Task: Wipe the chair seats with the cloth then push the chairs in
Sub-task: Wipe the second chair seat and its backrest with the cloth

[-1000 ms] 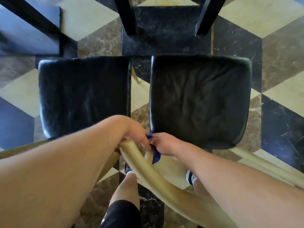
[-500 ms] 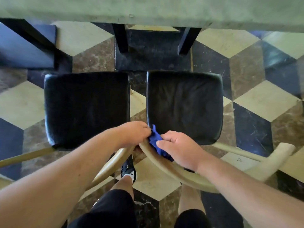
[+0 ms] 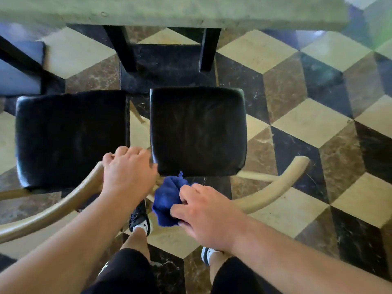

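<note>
The view has pulled back, so the desk (image 3: 169,11) edge now shows above both chair seats. The right hand (image 3: 210,217) fingers bunch the blue cloth (image 3: 166,200) on the right chair's back rail (image 3: 273,192). The left hand (image 3: 127,170) curls over the left chair's back rail (image 3: 53,211). Pushing in looks ready to start.

We see both bare forearms reaching forward and down from the lower corners, converging toward the middle. The left hand (image 3: 127,172) lies palm down, knuckles up, its fingers (image 3: 122,150) curled over the wooden backrest (image 3: 84,189) of a chair. The right hand (image 3: 203,217) is also palm down, its fingers (image 3: 186,188) bent and bunching the blue cloth (image 3: 165,200). Below, two bare knees show.
</note>
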{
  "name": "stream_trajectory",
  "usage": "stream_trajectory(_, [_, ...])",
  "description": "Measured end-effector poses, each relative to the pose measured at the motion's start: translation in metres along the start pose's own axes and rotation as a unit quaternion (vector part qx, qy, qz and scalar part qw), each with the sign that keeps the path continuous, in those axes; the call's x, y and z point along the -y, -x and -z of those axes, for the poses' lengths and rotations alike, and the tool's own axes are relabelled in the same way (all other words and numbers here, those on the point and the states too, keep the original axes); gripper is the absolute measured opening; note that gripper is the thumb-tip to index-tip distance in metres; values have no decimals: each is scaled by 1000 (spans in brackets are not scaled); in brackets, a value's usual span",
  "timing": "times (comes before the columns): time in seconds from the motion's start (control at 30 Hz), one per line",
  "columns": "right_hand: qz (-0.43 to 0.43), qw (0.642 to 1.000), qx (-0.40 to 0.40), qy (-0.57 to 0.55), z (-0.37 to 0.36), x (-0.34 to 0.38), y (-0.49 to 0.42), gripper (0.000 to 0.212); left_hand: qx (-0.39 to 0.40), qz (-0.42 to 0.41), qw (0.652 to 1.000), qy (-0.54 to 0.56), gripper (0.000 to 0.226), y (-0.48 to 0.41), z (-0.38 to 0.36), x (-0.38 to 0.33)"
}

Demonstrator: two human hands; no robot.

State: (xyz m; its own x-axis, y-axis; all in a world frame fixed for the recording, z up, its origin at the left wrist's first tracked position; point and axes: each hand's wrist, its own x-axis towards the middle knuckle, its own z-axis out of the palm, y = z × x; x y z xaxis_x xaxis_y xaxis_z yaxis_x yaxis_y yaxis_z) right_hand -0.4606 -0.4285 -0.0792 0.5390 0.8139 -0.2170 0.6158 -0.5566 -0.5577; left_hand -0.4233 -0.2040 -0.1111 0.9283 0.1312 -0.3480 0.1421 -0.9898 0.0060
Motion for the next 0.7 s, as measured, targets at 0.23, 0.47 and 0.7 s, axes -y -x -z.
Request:
stream_trajectory(0.23, [7, 998, 33, 46, 36, -66, 93, 11, 167, -223, 954, -114, 28, 57, -19, -120])
stream_trajectory(0.47, [-101, 990, 31, 96, 80, -132, 143, 14, 232, -143, 962, 7, 32, 62, -32, -183])
stream_trajectory(0.7, [-245, 957, 79, 136, 96, -167, 105, 17, 407, -275, 871, 10, 67, 23, -20, -222])
